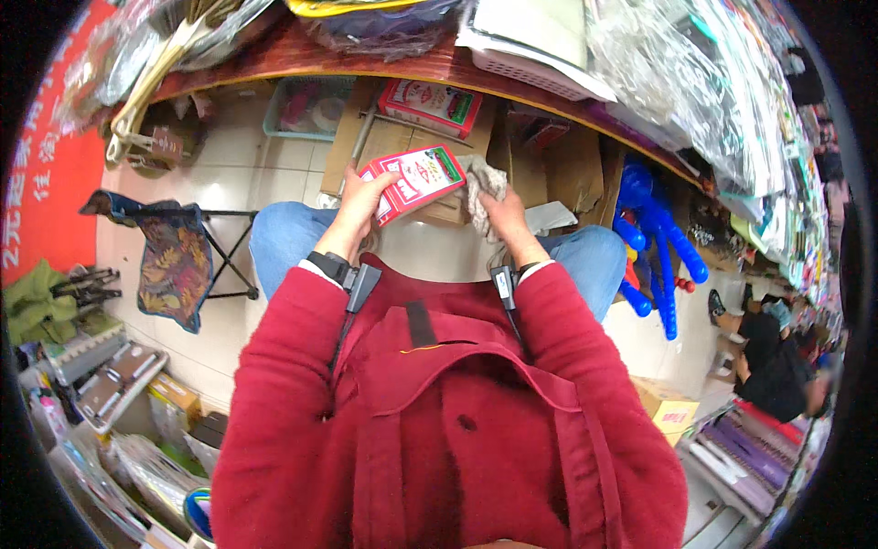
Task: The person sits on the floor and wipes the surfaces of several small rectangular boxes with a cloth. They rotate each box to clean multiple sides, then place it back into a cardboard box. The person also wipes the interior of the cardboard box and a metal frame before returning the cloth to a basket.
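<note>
My left hand (pixel 363 199) grips a red and white box (pixel 416 186) with a green patch by its left side. The box is tilted, held above the floor between my knees. A crumpled greyish-white cloth (pixel 482 188) is bunched in my right hand (pixel 505 212), close to the box's right end; whether it touches the box I cannot tell. Beyond my hands, a similar red box (pixel 430 103) lies on brown cardboard (pixel 354 135) under the shelf.
A wooden shelf edge (pixel 384 80) bends across ahead, loaded with plastic-wrapped goods. At left stands a folding stool (pixel 174 261) with patterned fabric. Blue balloon-like tubes (pixel 660 240) stand by my right knee. A light-blue basket (pixel 274 117) sits under the shelf, and another person (pixel 773 352) is at far right.
</note>
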{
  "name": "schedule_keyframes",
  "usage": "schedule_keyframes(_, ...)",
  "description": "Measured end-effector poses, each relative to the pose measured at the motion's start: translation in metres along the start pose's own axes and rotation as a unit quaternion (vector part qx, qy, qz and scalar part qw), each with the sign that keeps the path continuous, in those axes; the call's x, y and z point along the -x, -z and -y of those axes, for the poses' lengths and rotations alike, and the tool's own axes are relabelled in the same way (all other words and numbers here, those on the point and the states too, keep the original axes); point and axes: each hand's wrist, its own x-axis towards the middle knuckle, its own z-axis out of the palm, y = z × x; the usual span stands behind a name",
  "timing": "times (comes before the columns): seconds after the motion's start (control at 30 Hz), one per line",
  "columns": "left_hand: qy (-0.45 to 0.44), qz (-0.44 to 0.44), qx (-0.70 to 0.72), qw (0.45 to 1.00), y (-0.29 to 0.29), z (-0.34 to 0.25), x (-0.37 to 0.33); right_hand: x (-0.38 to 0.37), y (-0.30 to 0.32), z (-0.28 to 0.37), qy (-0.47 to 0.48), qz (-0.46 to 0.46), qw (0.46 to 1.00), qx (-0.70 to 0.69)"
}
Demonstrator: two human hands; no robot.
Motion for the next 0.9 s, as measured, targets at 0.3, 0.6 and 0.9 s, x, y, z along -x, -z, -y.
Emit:
schedule_keyframes(0.3, -0.291, 0.046, -0.429, 0.854, -0.030, -0.056, 0.027, 0.008, 0.011, 0.009, 0.025, -0.063, 0.983, -0.168)
schedule_keyframes(0.6, -0.328, 0.038, -0.487, 0.809, -0.030, -0.042, 0.027, 0.000, 0.006, 0.098, 0.129, 0.016, 0.966, -0.225)
schedule_keyframes(0.9, -0.340, 0.006, -0.476, 0.811, -0.017, -0.022, 0.023, -0.016, -0.049, 0.127, 0.194, 0.152, 0.967, -0.063)
